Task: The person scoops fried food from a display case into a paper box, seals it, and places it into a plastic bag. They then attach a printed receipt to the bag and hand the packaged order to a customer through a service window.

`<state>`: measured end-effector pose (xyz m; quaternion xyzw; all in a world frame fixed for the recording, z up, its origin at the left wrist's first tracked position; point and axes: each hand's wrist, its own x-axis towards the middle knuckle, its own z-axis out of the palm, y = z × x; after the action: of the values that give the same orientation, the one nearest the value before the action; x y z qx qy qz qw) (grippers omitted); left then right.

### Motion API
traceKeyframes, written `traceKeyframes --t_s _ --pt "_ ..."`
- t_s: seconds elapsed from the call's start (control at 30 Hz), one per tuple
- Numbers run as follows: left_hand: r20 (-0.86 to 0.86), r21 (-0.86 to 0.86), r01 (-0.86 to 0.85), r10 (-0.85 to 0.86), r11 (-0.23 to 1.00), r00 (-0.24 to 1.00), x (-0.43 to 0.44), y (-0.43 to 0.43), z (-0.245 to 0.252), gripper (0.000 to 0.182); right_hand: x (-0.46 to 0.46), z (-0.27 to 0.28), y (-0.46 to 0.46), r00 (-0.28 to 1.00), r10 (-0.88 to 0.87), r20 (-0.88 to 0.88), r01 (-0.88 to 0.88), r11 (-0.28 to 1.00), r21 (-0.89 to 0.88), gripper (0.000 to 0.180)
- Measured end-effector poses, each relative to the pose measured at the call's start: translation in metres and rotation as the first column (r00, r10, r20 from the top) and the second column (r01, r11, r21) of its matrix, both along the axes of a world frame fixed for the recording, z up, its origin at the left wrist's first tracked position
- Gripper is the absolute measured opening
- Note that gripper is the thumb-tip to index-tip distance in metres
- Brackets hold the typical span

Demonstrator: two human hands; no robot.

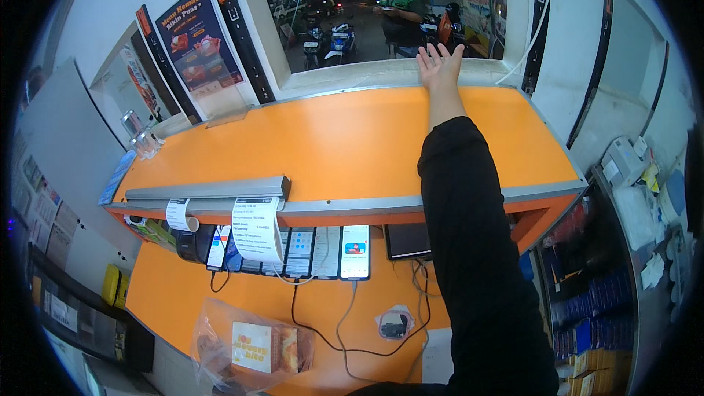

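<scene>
My right hand (440,70) reaches out over the orange counter shelf (352,137) to the window ledge (357,73). Its palm faces up, its fingers are spread, and nothing lies in it. Below my right sleeve, on the lower orange desk (176,308), a clear plastic bag (209,335) holds a printed food box (253,347). Several phones stand in a row under the shelf, among them a white-screened smartphone (355,253) plugged into a cable. A printed paper receipt (257,228) curls down from the metal order rail (203,188). My left hand is out of view.
A tablet (407,242) sits partly hidden behind my arm. Charging cables (352,349) cross the desk beside a small dark device (394,324). An upturned glass jar (146,143) stands at the shelf's left end. Outside the window are a person in green (404,8) and parked motorbikes (340,41).
</scene>
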<state>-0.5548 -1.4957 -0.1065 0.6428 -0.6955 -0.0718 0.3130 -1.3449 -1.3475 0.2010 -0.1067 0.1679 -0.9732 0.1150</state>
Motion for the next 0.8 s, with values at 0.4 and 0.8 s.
traceKeyframes --t_s 0.4,0.8 --pt "0.003 0.005 -0.001 0.001 1.0 1.0 0.0016 0.0028 0.0026 0.042 -0.0006 -0.0005 -0.0001 1.0 0.001 -0.028 0.0 0.999 0.032 0.073" --pt "-0.008 0.0 0.011 -0.011 1.0 1.0 0.0041 -0.0022 0.0041 0.043 -0.0028 -0.001 -0.0005 0.999 -0.008 -0.048 0.011 0.997 0.076 0.073"
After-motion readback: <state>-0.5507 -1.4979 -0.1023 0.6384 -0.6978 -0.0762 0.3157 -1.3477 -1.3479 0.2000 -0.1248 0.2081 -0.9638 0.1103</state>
